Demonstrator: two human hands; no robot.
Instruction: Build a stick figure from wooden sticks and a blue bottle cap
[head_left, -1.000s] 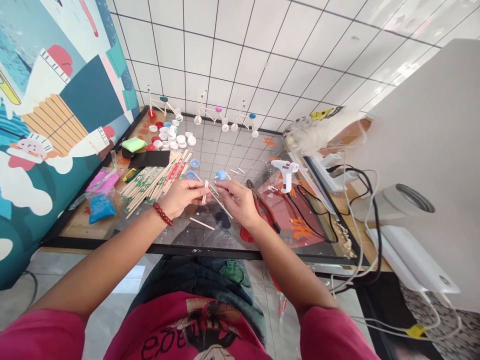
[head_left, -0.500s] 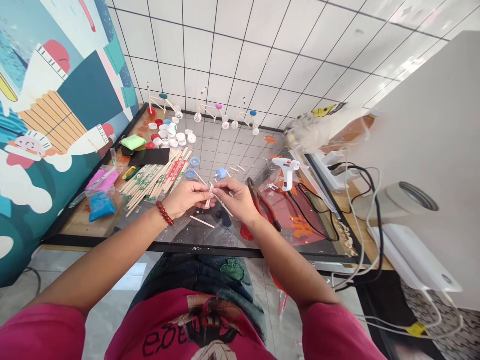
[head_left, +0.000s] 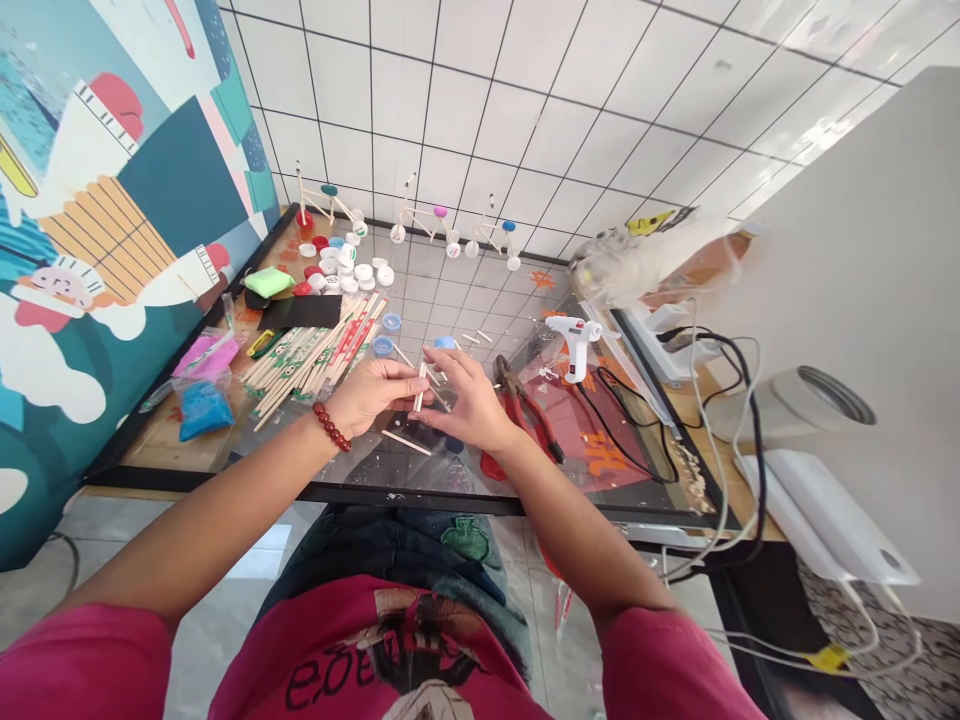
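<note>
While we hold it, stick (head_left: 421, 388): upright between our hands, above the surface (head_left: 161, 445).
Left hand (head_left: 367, 397): fingers (head_left: 401, 378) pinch it.
Right hand (head_left: 466, 405): fingers (head_left: 450, 362) spread beside it.
Done: three stick bicycles (head_left: 424, 222).
Loose: piled sticks (head_left: 300, 360).

Left forearm (head_left: 225, 490) and right forearm (head_left: 570, 530) angled inward from short magenta sleeves (head_left: 90, 665), meeting near the middle of the view. Dark red bead bracelet (head_left: 331, 427) around the left wrist. Left hand (head_left: 367, 397) turned on its side, fingers reaching rightward and gently pinched together. Right hand (head_left: 463, 400) raised slightly, back upward, fingers fanned and pointing forward and left. Right fingertips (head_left: 431, 358) just beside the left fingertips (head_left: 409, 378), with both hands close together.
</note>
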